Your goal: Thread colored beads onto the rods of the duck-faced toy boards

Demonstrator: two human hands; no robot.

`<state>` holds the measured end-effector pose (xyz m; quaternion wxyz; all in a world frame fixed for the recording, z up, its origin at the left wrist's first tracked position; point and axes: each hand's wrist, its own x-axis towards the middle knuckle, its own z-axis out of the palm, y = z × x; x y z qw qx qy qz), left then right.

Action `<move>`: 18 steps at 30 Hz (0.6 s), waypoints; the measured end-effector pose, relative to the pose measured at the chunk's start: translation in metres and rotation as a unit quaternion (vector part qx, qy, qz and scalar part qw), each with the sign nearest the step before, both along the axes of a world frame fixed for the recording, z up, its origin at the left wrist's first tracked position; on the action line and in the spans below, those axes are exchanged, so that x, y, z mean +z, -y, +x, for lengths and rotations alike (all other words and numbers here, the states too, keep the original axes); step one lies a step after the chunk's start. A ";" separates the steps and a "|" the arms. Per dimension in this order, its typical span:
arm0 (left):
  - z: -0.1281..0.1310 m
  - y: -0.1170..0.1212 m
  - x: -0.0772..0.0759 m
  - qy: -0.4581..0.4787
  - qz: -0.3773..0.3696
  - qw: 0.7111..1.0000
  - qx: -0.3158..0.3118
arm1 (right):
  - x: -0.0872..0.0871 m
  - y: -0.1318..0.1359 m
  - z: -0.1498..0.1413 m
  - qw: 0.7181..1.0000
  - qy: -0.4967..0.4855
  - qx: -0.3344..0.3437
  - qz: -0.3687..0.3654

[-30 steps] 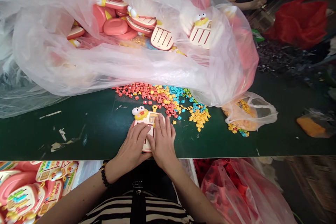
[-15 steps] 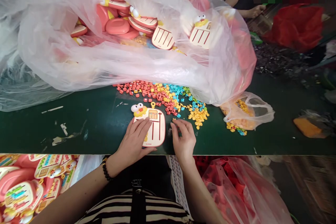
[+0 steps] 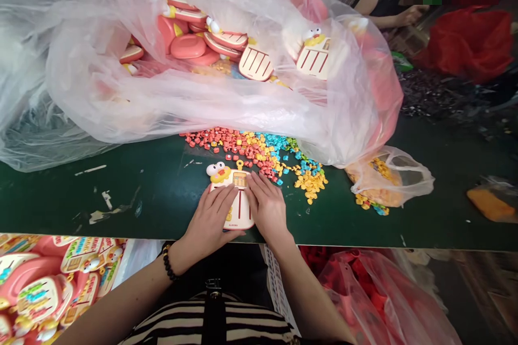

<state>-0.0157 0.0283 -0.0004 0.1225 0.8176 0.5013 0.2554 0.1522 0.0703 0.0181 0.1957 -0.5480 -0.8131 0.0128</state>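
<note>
Head view: a cream plastic toy board (image 3: pixel 238 221) with a yellow-beaked duck head (image 3: pixel 218 172) at its top corner lies flat on a dark green table (image 3: pixel 121 194), near the front edge. It has red slots down its face and a small window near the top, with a yellow loop (image 3: pixel 240 164) above. Both hands are on it. The left hand (image 3: pixel 208 221), with a black beaded bracelet (image 3: pixel 168 261) at the wrist, lies across the lower left of the board. The right hand (image 3: pixel 267 207) rests on its right edge. Neither grip is closed on the board – both lie open and flat, fingers extended, close together.

Just above the board, a spread of small plastic pieces (image 3: pixel 251 151) runs from red through blue to a yellow patch (image 3: pixel 311 183) – the nearest pieces sit just beside the right hand's fingers. Behind them a large clear plastic bag (image 3: pixel 162 108) holds pink and cream boards and rounded pink parts (image 3: pixel 188 46). To the right lies a small clear bag of orange and yellow pieces (image 3: pixel 388 183).

Below the table edge, at lower left, are boards filled with coloured pieces (image 3: pixel 40 296), and at lower right a pink-red plastic bag (image 3: pixel 372 302). At the upper right, a co-worker's hand (image 3: pixel 410 15) – apart from all this – reaches beside a red bag (image 3: pixel 465 46).
</note>
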 end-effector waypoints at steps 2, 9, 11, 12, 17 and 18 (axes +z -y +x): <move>0.000 0.000 -0.001 0.006 0.001 1.000 -0.002 | 0.002 0.017 0.001 1.000 0.014 0.004 -0.027; -0.002 0.001 -0.005 0.034 0.017 0.999 -0.003 | 0.007 0.032 -0.031 0.994 -0.027 0.065 -0.085; -0.001 0.002 -0.007 0.039 0.023 0.999 0.009 | 0.006 0.026 -0.035 0.990 -0.097 0.077 -0.066; -0.001 0.002 -0.007 0.039 0.028 0.999 0.013 | 0.005 0.024 -0.034 0.985 -0.138 0.084 -0.054; -0.003 0.000 -0.007 0.023 0.013 1.000 0.013 | 0.002 0.023 0.007 0.962 -0.274 0.006 0.006; -0.004 -0.001 -0.006 0.021 0.005 1.000 0.011 | 0.001 0.021 0.019 0.961 -0.271 -0.047 0.026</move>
